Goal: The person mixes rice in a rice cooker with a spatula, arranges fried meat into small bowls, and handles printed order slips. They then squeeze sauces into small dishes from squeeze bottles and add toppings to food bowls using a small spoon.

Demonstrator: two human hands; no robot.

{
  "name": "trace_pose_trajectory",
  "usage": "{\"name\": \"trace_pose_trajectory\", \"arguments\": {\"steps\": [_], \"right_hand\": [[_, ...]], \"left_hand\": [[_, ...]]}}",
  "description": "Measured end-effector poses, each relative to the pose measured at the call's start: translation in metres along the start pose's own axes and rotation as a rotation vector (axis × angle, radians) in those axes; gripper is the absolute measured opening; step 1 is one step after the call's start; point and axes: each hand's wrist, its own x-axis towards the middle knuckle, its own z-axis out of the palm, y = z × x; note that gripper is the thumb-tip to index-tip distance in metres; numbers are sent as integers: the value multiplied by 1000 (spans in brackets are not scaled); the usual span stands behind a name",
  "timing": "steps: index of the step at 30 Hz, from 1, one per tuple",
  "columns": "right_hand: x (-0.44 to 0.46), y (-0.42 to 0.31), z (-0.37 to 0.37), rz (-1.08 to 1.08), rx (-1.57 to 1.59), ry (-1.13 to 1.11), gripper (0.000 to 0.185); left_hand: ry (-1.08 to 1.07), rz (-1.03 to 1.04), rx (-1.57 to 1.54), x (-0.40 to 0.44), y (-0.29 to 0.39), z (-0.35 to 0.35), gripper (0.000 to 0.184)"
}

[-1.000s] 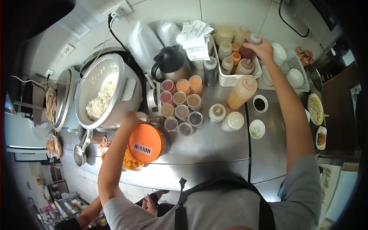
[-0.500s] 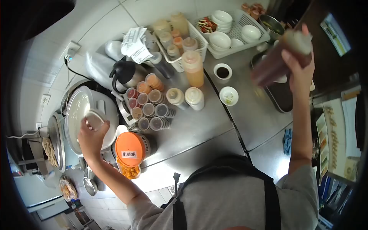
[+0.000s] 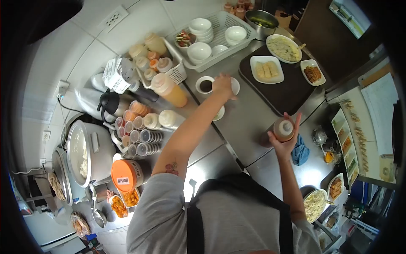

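My left hand (image 3: 223,87) reaches across the counter, its fingers closed on the edge of a small white bowl (image 3: 235,86) and partly covering it. Just left of it stands a bowl of dark sauce (image 3: 206,86). Another small bowl (image 3: 219,113), with green bits in it, is partly behind my left forearm. On the right, my right hand (image 3: 284,137) is wrapped round a squeeze bottle (image 3: 282,129) of brown sauce, its nozzle pointing up towards me. A dark tray (image 3: 270,92) lies beyond it, carrying a white plate of pale rolls (image 3: 267,70).
Left are a rice cooker (image 3: 98,146), an orange-lidded hoisin tub (image 3: 124,175), stacked sauce cups (image 3: 149,136) and several squeeze bottles (image 3: 169,89). A white basket of bowls (image 3: 237,51) stands at the back. A blue cloth (image 3: 300,151) lies near my right hand.
My left hand has swung from beside the rice cooker to the middle of the counter with the white bowl. The squeeze bottle has come down and nearer, from tilted to more upright.
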Motion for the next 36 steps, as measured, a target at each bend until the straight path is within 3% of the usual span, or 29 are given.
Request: {"name": "trace_pose_trajectory", "arguments": {"steps": [5, 8, 9, 12, 15, 16, 17, 19, 21, 27, 30, 36], "right_hand": [[-13, 31, 0, 10, 113, -36, 99], [9, 35, 5, -50, -222, -107, 93], [20, 33, 15, 55, -36, -97, 87], [69, 21, 33, 75, -194, -285, 82], [108, 21, 56, 119, -390, -463, 78], [119, 25, 64, 121, -447, -526, 77], [129, 29, 73, 125, -503, -594, 77], [150, 52, 89, 84, -587, -736, 75], [165, 68, 104, 122, -706, -859, 77], [193, 67, 146, 191, -1183, -1109, 78], [203, 73, 157, 73, -1322, -1236, 80], [215, 73, 178, 137, -1504, -1407, 82]], "left_hand": [[-111, -44, 17, 57, -6, 26, 90], [-131, -86, 37, 71, -12, 21, 103], [-121, -70, 26, 69, -15, 18, 104], [16, -9, -31, 45, -17, -6, 97], [27, 115, -148, -23, -12, -20, 88], [-62, 142, -127, -44, -4, -20, 88], [-155, 166, -107, -64, 6, -15, 87], [-107, 158, -85, -84, 18, 45, 89], [-128, 228, -135, -99, 23, 48, 90], [37, 222, -223, -83, 27, 72, 92], [83, 220, -196, -75, 27, 74, 91], [120, 122, -175, -71, 22, 71, 92]]}}
